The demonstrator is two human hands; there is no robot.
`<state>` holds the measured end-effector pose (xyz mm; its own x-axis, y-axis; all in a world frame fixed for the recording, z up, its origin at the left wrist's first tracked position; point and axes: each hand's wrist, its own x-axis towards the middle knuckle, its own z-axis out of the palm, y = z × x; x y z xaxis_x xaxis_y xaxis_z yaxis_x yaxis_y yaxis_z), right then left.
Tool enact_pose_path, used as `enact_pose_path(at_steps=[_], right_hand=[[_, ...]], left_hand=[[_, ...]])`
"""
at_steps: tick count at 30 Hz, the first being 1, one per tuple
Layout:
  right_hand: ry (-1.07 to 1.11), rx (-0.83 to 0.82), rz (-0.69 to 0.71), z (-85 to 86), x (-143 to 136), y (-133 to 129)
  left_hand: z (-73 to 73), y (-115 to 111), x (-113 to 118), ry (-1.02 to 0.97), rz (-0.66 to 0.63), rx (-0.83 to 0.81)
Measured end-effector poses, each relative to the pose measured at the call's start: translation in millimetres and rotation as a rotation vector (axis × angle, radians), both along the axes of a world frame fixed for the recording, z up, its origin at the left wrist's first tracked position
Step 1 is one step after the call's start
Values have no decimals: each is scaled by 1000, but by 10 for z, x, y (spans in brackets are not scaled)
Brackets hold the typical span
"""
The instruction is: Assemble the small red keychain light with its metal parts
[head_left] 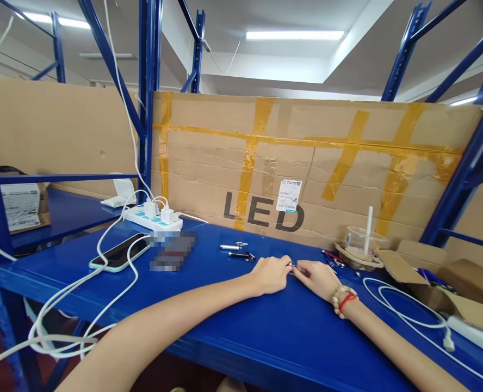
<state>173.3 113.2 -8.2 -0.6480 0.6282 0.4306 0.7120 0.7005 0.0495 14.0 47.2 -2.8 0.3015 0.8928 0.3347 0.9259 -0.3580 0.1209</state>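
Observation:
My left hand [271,275] is closed near the middle of the blue tabletop, its fingers pinching a small shiny metal piece [291,264] whose kind I cannot make out. My right hand [318,279] meets it from the other side, thumb and finger closed at the same piece and hiding most of it. A beaded bracelet and red cord circle the right wrist. Just beyond the left hand lie a short silver cylinder [229,247] with a metal clasp and a short black cylinder [239,255] with a similar end. Neither is touched.
At left, a phone [121,252] lies under white cables beside a power strip [152,219]. On the right are small red and blue items [333,259], a plastic cup [361,242] in a carton holder, a coiled white cable [404,316] and an open cardboard box [462,305]. Cardboard [209,163] walls the back.

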Motion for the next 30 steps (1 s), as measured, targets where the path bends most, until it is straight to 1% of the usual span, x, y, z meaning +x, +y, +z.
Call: enact_pose_path(at_steps=[5,10,14,22,30], right_hand=[[-85,14,-76,6,16,17],[-181,66,-131,34,-2,-21],[-228,68,-176,60,-14,-59],[-205,-9,-276,76,-39,-114],[-170,-91,-407,80,-65,-160]], left_hand=[[-3,-6,6,42,9,0],[-9,-11,26,103,-15,11],[-4,-20,48,148,-24,10],[-1,-52,87,189,74,-9],[-13,-49,120,149,181,-5]])
